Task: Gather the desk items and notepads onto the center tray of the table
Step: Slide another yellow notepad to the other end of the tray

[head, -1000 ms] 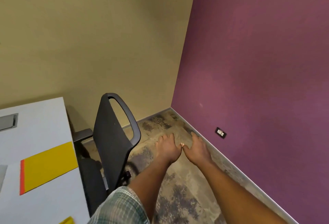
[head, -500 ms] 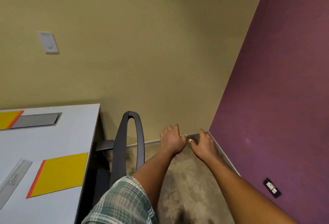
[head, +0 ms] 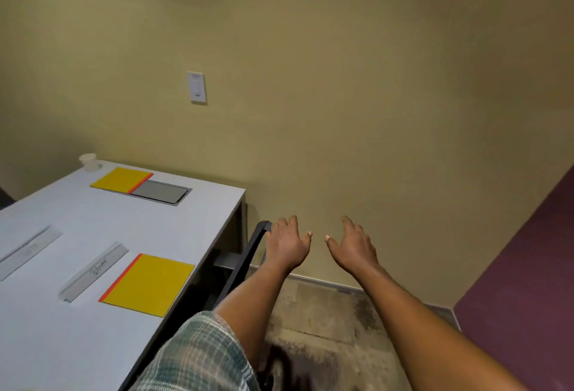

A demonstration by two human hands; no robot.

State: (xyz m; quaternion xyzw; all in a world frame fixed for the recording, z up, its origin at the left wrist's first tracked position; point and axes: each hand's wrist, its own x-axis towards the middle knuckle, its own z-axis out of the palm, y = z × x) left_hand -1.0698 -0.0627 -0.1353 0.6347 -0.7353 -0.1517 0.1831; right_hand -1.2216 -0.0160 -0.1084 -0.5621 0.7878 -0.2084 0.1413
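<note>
Though empty-held, two notepads [head: 149, 283], two hands [head: 320, 244].

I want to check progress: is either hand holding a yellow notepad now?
No, the left hand and right hand are empty, and both yellow notepads lie on the table.

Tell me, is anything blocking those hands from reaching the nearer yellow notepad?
Partly. The left hand and right hand are off the table's right edge, both empty. The dark chair back stands between them and the nearer yellow notepad; above it, the way looks clear.

Office mtg room: table [head: 77, 344] w/ nameplates [head: 94, 271], notepads [head: 149, 283], chair [head: 245, 261].
</note>
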